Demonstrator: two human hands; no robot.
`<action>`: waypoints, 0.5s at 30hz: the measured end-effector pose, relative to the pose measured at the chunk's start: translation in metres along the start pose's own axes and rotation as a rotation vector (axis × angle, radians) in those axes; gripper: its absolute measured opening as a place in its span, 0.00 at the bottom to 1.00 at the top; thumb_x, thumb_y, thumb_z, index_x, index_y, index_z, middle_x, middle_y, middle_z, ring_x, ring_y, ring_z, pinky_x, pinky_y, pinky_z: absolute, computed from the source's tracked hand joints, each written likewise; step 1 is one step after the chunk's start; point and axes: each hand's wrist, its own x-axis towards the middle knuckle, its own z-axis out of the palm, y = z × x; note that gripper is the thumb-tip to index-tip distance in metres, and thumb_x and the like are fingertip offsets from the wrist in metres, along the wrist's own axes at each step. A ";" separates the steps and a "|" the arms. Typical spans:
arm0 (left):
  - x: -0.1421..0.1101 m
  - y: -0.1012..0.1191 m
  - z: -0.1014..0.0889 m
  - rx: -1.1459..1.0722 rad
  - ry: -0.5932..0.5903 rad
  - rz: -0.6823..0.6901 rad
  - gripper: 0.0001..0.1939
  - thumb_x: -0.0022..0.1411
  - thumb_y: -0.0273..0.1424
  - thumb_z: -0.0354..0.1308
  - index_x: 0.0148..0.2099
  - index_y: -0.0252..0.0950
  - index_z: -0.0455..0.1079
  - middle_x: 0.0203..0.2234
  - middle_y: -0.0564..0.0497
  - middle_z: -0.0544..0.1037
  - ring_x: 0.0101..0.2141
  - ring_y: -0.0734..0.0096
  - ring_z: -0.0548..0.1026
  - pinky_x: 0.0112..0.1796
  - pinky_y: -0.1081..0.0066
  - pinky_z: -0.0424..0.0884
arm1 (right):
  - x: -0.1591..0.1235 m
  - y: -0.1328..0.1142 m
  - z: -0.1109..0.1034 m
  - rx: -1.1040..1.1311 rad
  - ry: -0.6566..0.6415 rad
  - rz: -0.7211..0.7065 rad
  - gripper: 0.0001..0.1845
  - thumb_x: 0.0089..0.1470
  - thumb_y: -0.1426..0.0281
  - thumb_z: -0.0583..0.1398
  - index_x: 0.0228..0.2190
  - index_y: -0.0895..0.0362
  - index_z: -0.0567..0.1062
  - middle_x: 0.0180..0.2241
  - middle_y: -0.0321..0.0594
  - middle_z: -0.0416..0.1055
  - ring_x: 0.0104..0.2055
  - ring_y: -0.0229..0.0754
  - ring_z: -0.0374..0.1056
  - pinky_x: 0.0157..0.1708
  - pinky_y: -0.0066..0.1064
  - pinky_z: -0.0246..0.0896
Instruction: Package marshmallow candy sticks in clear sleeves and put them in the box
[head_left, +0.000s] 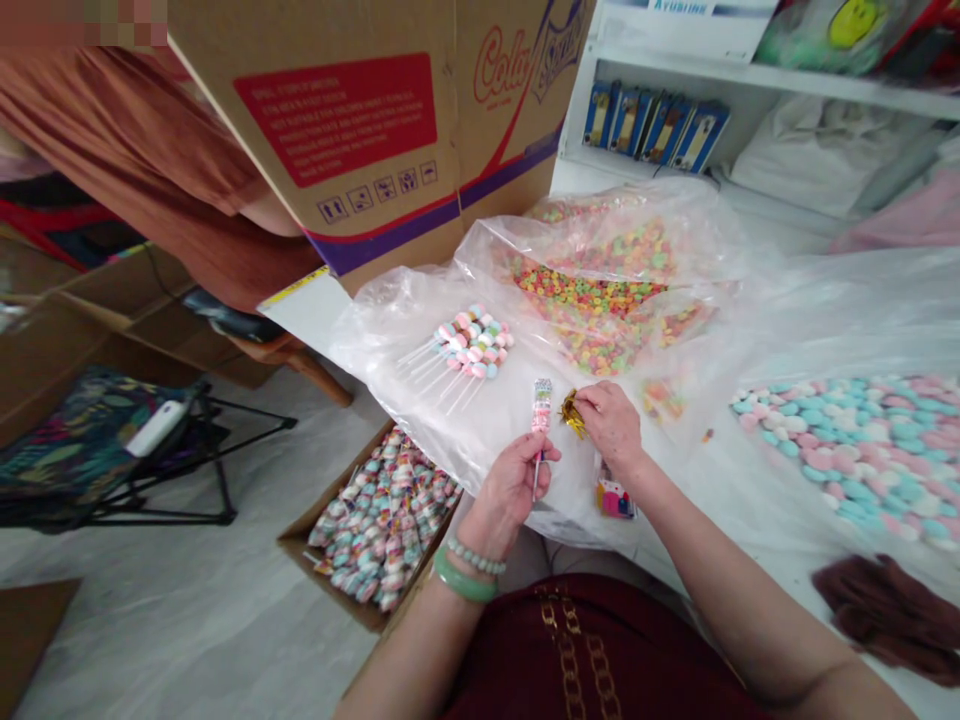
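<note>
My left hand [516, 480] is closed on the stick of a wrapped candy skewer [541, 405], which stands upright in front of me. Close by on the right, my right hand [611, 420] pinches a small bunch of gold twist ties [573, 414]. Beyond my left hand, several unwrapped candy skewers [474, 342] lie in a pile on the plastic sheet [390, 330], sticks toward me. A small packet with pink and blue printing [615, 498] sits below my right wrist, partly hidden by it.
A carton [360, 560] full of wrapped skewers stands below the table's left edge. Bagged ring candies [600, 295] and pastel candies [862, 440] lie on the table. A tall cardboard box [390, 215] stands behind; brown gloves [889, 610] lie right. Another person's sleeve [150, 170] is at left.
</note>
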 end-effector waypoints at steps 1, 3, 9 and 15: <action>-0.001 0.001 0.000 0.006 0.003 0.003 0.10 0.54 0.35 0.58 0.29 0.32 0.65 0.20 0.53 0.73 0.10 0.83 0.60 0.09 0.79 0.51 | 0.000 0.000 0.000 -0.064 -0.011 -0.001 0.12 0.53 0.68 0.53 0.26 0.54 0.76 0.32 0.40 0.71 0.38 0.42 0.63 0.38 0.30 0.54; -0.004 0.004 -0.001 0.009 0.019 -0.004 0.10 0.53 0.35 0.58 0.30 0.32 0.65 0.20 0.53 0.73 0.10 0.83 0.60 0.09 0.79 0.51 | 0.002 0.004 0.001 -0.109 -0.053 0.034 0.13 0.53 0.69 0.53 0.26 0.54 0.77 0.31 0.40 0.71 0.36 0.41 0.64 0.35 0.29 0.54; -0.010 0.005 -0.004 0.020 0.065 -0.033 0.09 0.53 0.34 0.57 0.30 0.33 0.65 0.21 0.54 0.73 0.10 0.84 0.60 0.09 0.80 0.50 | 0.008 0.017 0.001 0.064 -0.102 0.200 0.11 0.48 0.69 0.53 0.24 0.54 0.75 0.24 0.34 0.72 0.29 0.38 0.64 0.29 0.27 0.52; -0.009 0.004 -0.002 0.037 0.062 -0.042 0.09 0.53 0.34 0.57 0.30 0.33 0.65 0.21 0.54 0.72 0.10 0.84 0.59 0.09 0.80 0.50 | 0.008 0.022 0.002 0.476 -0.067 0.328 0.10 0.42 0.67 0.54 0.28 0.56 0.73 0.22 0.32 0.68 0.25 0.36 0.62 0.25 0.25 0.55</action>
